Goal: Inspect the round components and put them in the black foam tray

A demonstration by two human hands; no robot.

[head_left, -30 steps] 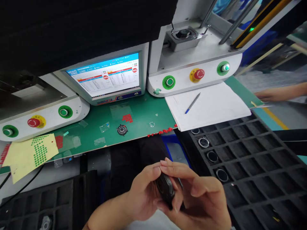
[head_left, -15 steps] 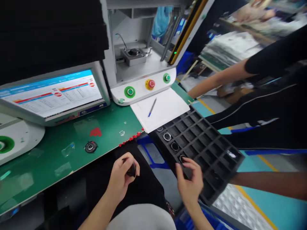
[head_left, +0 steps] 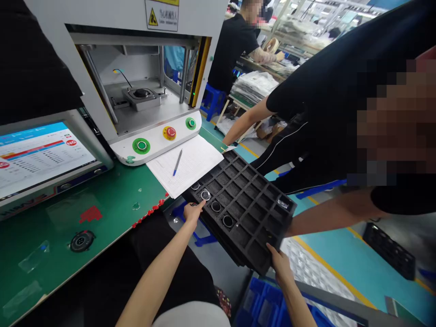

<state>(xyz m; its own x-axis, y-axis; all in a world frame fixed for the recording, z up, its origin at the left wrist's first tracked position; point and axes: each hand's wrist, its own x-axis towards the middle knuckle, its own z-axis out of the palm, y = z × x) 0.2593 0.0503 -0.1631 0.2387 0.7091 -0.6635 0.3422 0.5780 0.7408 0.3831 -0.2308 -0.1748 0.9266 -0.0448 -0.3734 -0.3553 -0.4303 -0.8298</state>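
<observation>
A black compartment tray (head_left: 254, 206) lies tilted across the view. Several round, ring-edged parts sit in compartments along its left side, one a silver-rimmed part (head_left: 205, 195). At that left edge is my left hand (head_left: 193, 211), its fingers closed against the tray beside the silver-rimmed part. A dark bit shows by its fingers; whether this is a separate piece I cannot tell. My right hand (head_left: 279, 262) grips the tray's near right corner, thumb on top and the other fingers hidden below. Another person's arm (head_left: 327, 217) reaches to the tray's right side.
A press machine (head_left: 141, 97) with buttons stands behind a paper sheet (head_left: 187, 165) carrying a pen (head_left: 177, 162). On the green bench (head_left: 116, 200) lie a round black part (head_left: 81, 240) and red stickers (head_left: 91, 214). Blue bins (head_left: 264, 304) stand below; a co-worker (head_left: 316, 104) leans in from the right.
My left hand, earlier closed on a small dark part over my lap, has moved to the tray's left edge. My right hand went from above the rings to the near corner. The view swung right.
</observation>
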